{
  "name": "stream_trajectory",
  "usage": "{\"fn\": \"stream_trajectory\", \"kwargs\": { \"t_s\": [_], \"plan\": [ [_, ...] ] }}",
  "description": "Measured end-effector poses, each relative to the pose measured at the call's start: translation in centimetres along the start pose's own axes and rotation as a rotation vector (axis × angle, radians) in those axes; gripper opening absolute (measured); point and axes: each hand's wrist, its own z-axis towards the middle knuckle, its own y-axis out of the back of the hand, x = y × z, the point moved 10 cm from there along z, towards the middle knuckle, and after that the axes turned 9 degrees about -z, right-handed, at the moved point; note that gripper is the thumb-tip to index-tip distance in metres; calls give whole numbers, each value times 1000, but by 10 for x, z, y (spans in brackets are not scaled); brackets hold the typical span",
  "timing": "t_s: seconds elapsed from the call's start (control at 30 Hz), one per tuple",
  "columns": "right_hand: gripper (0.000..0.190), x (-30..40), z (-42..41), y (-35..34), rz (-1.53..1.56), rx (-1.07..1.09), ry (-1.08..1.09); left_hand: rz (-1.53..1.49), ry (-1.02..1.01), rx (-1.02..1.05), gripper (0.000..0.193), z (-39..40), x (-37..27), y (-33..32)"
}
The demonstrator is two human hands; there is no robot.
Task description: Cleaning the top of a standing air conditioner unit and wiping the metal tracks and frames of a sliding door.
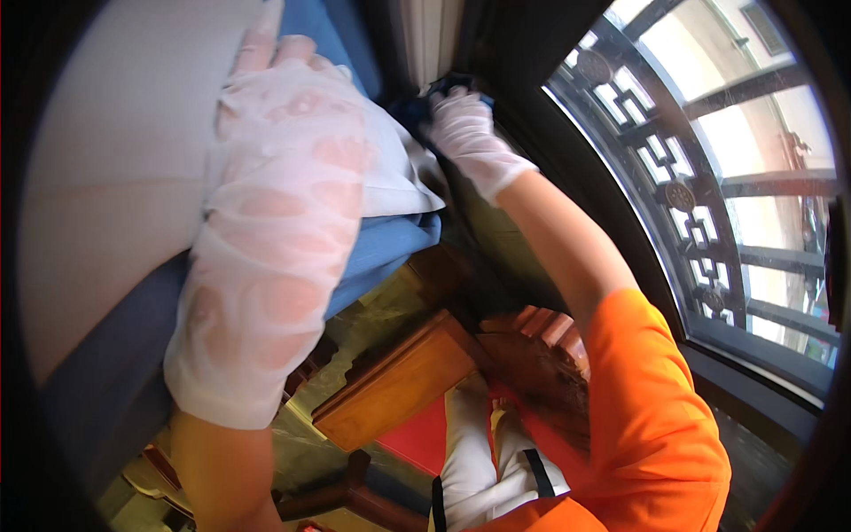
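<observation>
My left hand (292,100), in a thin, wet-looking white glove, lies against a large pale fabric panel (120,126), apparently a curtain. Its fingertips are partly hidden, so I cannot tell whether it grips the fabric. White fabric (399,189) and blue fabric (392,243) hang beside and below that wrist. Farther off, my right hand (462,120), also in a white glove, presses a bunched dark blue cloth (412,110) into the corner beside the dark window frame (578,179). Fingers bend over the cloth, and part of it is hidden behind them.
A window with dark metal latticework (678,196) stands at my right. Below are a wooden furniture panel (399,386), carved dark wood (538,366) and a red surface (422,432) near my legs. A dark wooden frame (352,492) crosses the bottom above the stone-like floor (299,425).
</observation>
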Motion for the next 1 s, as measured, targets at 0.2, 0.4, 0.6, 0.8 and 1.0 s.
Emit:
{"fn": "stream_trajectory", "kwargs": {
  "t_s": [0.2,0.4,0.6,0.8,1.0],
  "plan": [
    [34,4,25,-72,-316,310,-86,-74,-41,-42,42,3,-4,5],
    [53,-20,-78,-49,-303,413,125,0,12,60,43,-2,4,0],
    [62,-105,-201,-8,88,457,239,-10,9,54,43,6,11,-5],
    [50,-129,-194,-29,251,449,83,-31,-31,34,43,19,-9,-3],
    [53,-52,-70,16,324,65,65,50,-57,-4,42,21,9,7]
  ]
}}
